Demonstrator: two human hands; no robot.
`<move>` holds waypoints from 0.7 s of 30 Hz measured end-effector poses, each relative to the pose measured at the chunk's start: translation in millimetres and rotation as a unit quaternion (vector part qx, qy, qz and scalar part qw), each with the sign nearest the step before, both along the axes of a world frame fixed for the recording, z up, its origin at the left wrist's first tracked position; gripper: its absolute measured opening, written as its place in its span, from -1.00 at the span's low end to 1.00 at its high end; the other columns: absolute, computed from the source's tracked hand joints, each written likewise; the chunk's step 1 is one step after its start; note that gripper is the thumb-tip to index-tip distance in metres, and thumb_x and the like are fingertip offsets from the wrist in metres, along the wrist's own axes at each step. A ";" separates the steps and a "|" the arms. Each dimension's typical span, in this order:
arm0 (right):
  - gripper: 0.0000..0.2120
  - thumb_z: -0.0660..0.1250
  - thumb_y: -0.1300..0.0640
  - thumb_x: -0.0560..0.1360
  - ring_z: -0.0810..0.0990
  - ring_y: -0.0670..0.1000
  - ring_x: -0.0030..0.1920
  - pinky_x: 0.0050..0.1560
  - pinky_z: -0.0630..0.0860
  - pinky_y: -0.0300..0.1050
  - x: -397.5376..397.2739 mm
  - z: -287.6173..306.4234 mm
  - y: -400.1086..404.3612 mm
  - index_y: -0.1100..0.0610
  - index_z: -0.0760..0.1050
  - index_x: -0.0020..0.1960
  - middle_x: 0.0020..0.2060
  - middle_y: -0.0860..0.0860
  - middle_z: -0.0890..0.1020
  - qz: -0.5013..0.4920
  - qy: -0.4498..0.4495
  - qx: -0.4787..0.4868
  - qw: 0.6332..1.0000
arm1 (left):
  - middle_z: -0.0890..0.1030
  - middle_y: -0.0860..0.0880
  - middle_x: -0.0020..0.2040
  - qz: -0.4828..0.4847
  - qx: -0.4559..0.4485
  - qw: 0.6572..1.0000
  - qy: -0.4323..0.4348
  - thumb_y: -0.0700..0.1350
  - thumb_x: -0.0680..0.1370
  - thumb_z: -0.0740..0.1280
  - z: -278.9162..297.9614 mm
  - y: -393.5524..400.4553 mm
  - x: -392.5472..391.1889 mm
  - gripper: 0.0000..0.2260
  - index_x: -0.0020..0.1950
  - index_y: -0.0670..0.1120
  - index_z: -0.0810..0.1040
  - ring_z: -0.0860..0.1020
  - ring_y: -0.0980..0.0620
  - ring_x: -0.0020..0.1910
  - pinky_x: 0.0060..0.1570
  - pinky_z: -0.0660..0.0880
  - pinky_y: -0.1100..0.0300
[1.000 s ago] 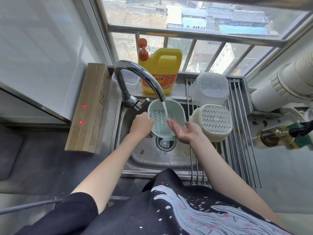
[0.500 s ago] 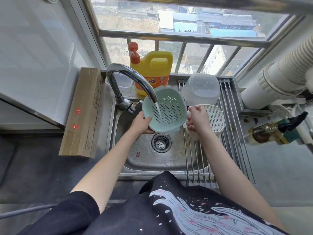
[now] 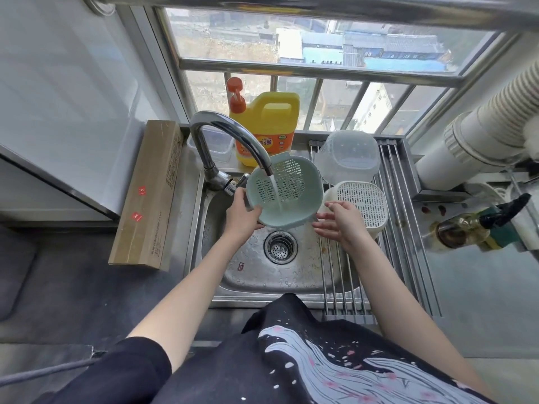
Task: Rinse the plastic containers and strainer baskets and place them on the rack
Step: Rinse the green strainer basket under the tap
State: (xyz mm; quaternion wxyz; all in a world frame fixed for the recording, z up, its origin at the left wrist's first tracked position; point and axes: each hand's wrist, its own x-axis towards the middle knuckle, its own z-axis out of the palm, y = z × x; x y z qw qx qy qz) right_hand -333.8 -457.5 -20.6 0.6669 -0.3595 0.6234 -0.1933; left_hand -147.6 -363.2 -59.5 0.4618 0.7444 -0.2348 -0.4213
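Left hand (image 3: 242, 217) is gripping the green strainer basket (image 3: 284, 193) under the faucet stream, while the right hand (image 3: 339, 221), fingers spread and holding nothing, is hovering just beside its rack-side rim.

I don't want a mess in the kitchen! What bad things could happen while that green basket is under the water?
The left hand alone grips the green strainer basket by its rim; the right hand is open beside it, so the wet basket could slip into the sink. Water from the faucet hits the tilted basket and might splash out. The basket is also close to the white strainer basket on the rack and could bump it.
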 end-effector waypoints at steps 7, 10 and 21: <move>-0.48 0.28 0.30 0.48 0.56 0.05 -0.10 -0.34 0.63 -0.09 3.4 17.6 -6.0 -0.04 0.26 0.36 0.20 0.06 0.45 0.155 0.132 -0.310 0.929 | 0.65 -0.16 -0.06 -0.078 0.044 0.962 -0.259 -0.22 0.42 0.35 -1.2 13.2 2.3 -0.26 0.54 0.03 0.11 0.61 -0.13 -0.08 -0.01 0.54 0.00; -0.39 0.20 0.44 0.43 0.53 -0.03 -0.24 -0.38 0.61 -0.18 10.3 15.8 -2.2 -0.08 0.37 0.35 0.15 0.03 0.49 0.316 0.145 -0.348 0.871 | 0.66 -0.18 0.02 -0.051 0.054 0.958 -0.278 -0.16 0.42 0.37 -7.8 18.7 4.1 -0.32 0.51 0.02 0.21 0.62 -0.17 0.02 0.01 0.55 -0.03; -0.15 0.26 -0.52 0.25 0.54 0.22 0.18 -0.01 0.59 0.19 10.2 -24.6 32.7 0.07 0.41 0.29 0.19 0.17 0.52 0.109 -0.090 0.144 0.979 | 0.56 -0.13 0.28 -0.109 -0.031 0.892 -0.438 -0.39 0.38 0.36 0.7 59.0 -20.7 -0.33 0.45 -0.03 0.35 0.64 -0.21 0.01 -0.14 0.60 -0.05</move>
